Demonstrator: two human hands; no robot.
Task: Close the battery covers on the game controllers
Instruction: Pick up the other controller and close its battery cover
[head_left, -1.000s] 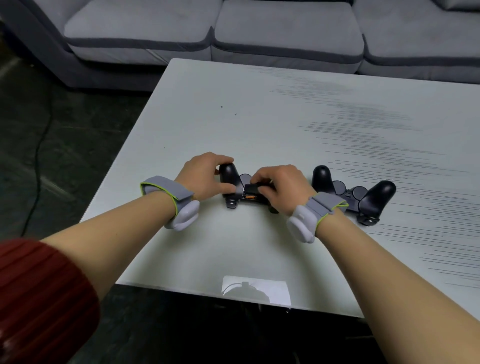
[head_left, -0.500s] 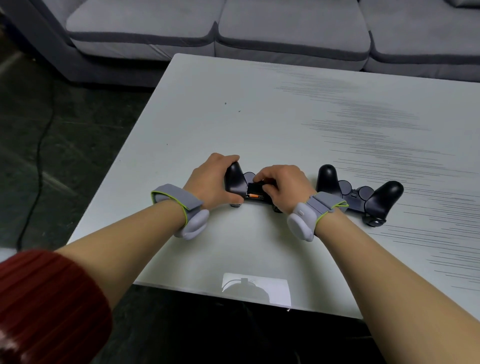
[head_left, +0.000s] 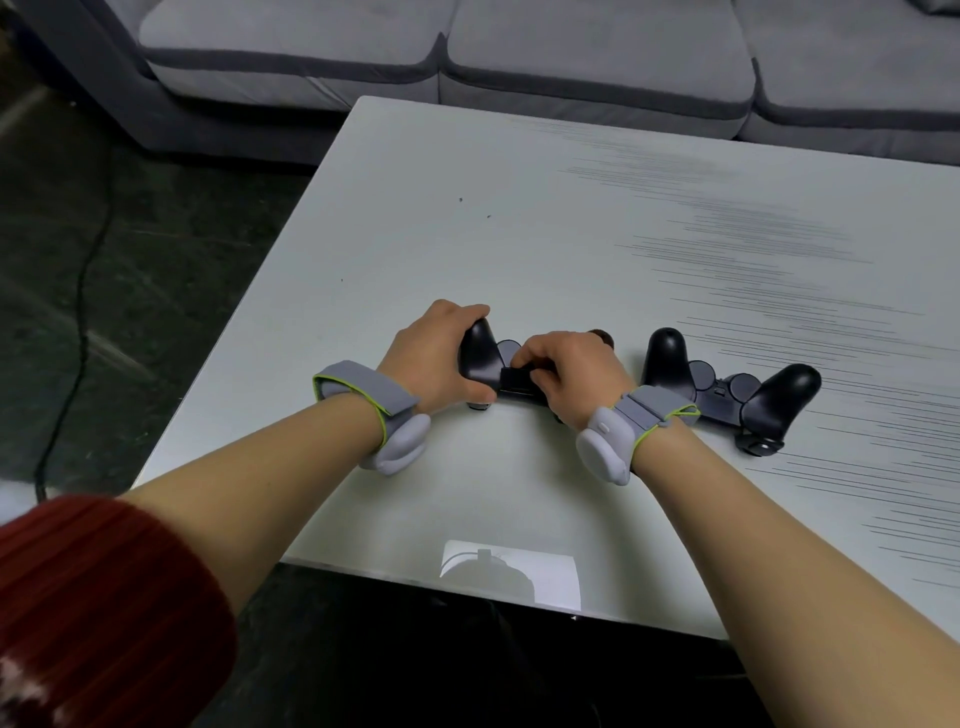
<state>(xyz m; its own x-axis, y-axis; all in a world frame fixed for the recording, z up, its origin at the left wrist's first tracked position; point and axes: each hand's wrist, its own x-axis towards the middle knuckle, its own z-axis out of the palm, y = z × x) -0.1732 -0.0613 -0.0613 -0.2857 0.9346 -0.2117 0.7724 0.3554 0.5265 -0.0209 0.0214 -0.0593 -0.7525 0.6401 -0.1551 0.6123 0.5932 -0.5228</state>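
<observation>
Two black game controllers lie back-up on the white table. My left hand grips the left handle of the left controller. My right hand covers that controller's right half, its fingers pinching the black battery cover over the middle compartment. The right handle is hidden under my right hand. The second controller rests untouched just right of my right wrist.
A grey sofa stands beyond the table's far edge. The table's left edge drops to a dark floor with a black cable. Both wrists wear grey strapped bands.
My left hand has closed more fully around the left handle. The orange battery seen earlier in the open compartment is now covered by the black cover under my right fingers.
</observation>
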